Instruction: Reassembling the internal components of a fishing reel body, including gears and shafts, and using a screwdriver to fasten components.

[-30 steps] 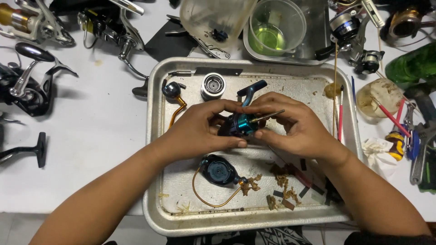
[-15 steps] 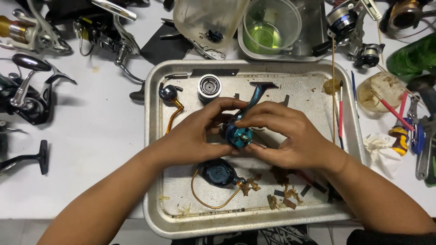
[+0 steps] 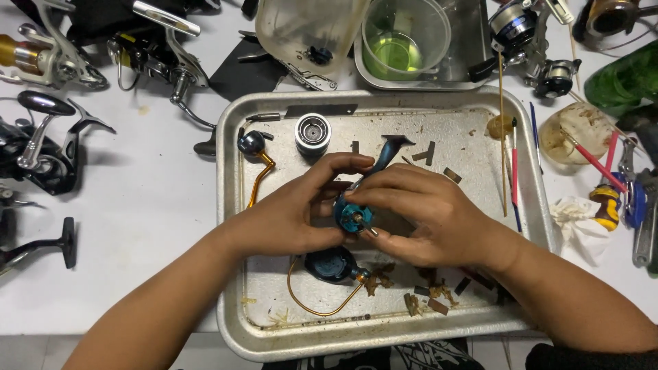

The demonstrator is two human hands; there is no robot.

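Note:
Both my hands meet over a metal tray [image 3: 233, 205]. My left hand [image 3: 291, 216] and my right hand [image 3: 425, 216] together grip a blue fishing reel body [image 3: 353, 216], its dark stem [image 3: 387, 151] sticking up past my fingers. A small metal shaft shows at the middle of the blue part. Just below my hands lies a dark rotor with an orange wire bail [image 3: 329, 267]. An orange-armed handle with a dark knob [image 3: 253, 147] and a silver spool [image 3: 313, 133] lie at the tray's upper left.
Brown scraps [image 3: 425, 301] litter the tray's lower right. Several fishing reels [image 3: 41, 144] lie on the white table at left and top. A cup of green liquid [image 3: 401, 44], thin brushes [image 3: 515, 164], a green bottle [image 3: 624, 79] and tools [image 3: 634, 199] stand at top and right.
The view has drifted slightly. My hands have turned the blue reel body a little, so its round end with the shaft now faces up; they stay in the same place over the tray.

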